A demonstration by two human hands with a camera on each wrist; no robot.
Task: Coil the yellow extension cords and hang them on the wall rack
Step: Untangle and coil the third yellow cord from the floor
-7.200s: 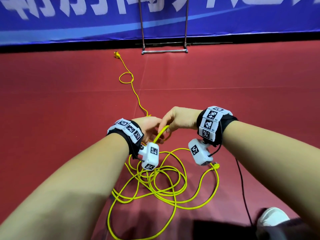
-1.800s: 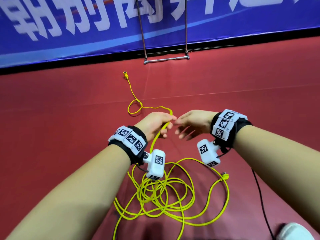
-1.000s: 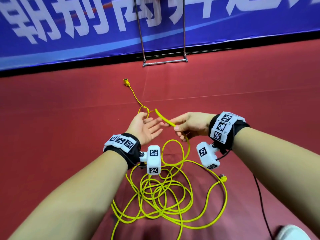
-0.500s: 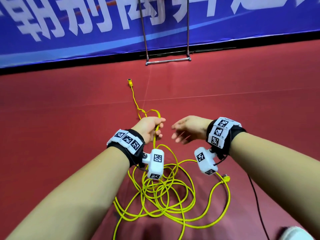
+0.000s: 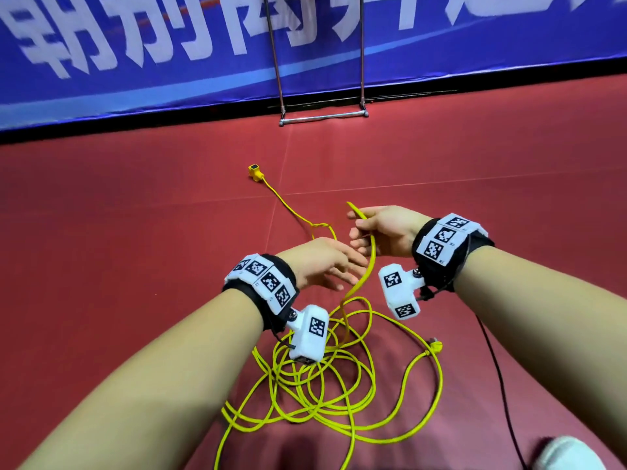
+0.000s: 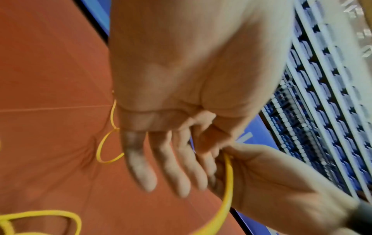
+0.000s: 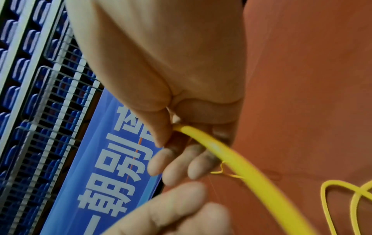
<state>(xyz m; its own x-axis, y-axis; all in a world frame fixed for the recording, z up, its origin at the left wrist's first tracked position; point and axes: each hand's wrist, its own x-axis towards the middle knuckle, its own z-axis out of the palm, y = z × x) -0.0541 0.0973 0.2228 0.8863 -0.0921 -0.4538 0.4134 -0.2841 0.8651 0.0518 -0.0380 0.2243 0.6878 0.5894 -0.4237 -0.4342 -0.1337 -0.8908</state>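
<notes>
A yellow extension cord lies in loose tangled loops on the red floor below my wrists. One strand rises from the pile to my right hand, which pinches it between thumb and fingers. Beyond the hand the cord runs off across the floor to its yellow end block. My left hand hovers just left of the strand with fingers straight and holds nothing. The other plug lies at the pile's right edge.
A metal rack frame stands on the floor against the blue banner wall ahead. A thin black cable trails along the floor on the right, near a white shoe.
Half a second ago my left hand gripped the strand and my right was open. Now my right hand pinches it and my left has let go. The far end block has been dragged nearer.
</notes>
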